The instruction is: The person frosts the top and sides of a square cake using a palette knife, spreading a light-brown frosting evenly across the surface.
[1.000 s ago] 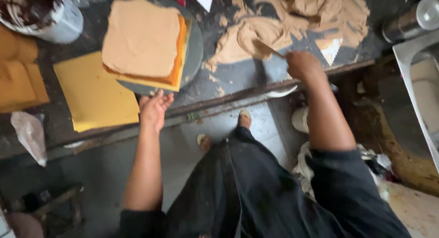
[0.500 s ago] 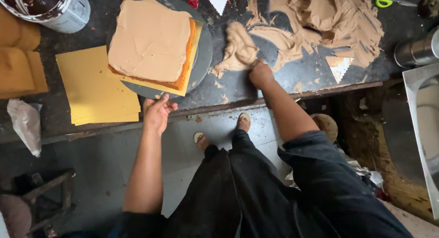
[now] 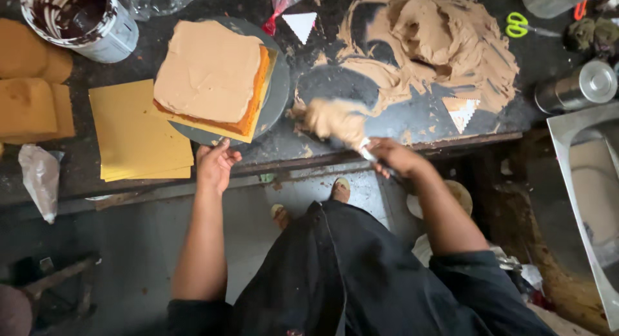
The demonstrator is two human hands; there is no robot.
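While my left hand [image 3: 216,163] grips the turntable [image 3: 278,84] rim, cake [image 3: 209,75] top already iced and sides bare, my right hand [image 3: 393,157] clamps a spatula [image 3: 335,120] carrying tan cream off the counter [image 3: 412,120].

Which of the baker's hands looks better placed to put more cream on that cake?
Probably the right hand: it holds a spatula loaded with cream. The left hand grips the turntable rim under the cake.
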